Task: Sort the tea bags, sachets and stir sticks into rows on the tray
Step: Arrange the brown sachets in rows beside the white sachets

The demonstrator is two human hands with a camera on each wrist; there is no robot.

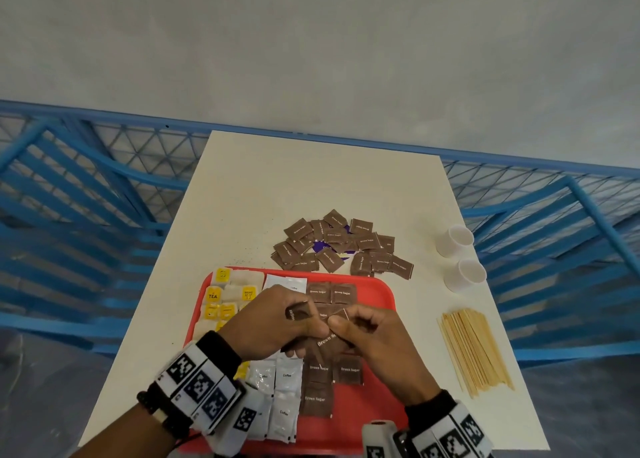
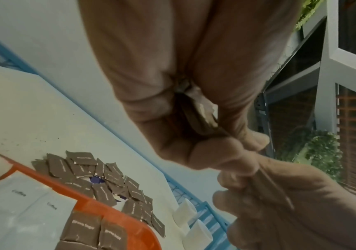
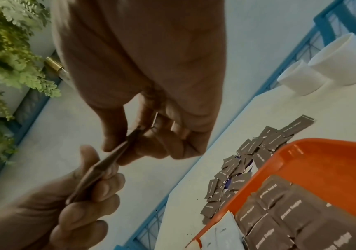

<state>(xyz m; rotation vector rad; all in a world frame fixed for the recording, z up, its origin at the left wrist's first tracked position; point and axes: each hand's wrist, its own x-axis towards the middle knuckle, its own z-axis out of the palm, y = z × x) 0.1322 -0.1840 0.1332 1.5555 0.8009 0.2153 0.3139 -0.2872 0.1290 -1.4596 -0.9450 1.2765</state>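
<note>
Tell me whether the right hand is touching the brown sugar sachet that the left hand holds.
Touching. In the right wrist view, the right hand pinches one end of the brown sugar sachet while the left hand grips the other end.

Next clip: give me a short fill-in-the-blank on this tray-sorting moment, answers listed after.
1. Both hands, left hand and right hand, hold sachets printed "Brown ____".
2. The tray is ____ in colour.
3. The stir sticks lie on the table, to the ____ of the tray.
4. The white sachets on the tray are printed "____".

Missing words: Sugar; red; right; Coffee
</note>
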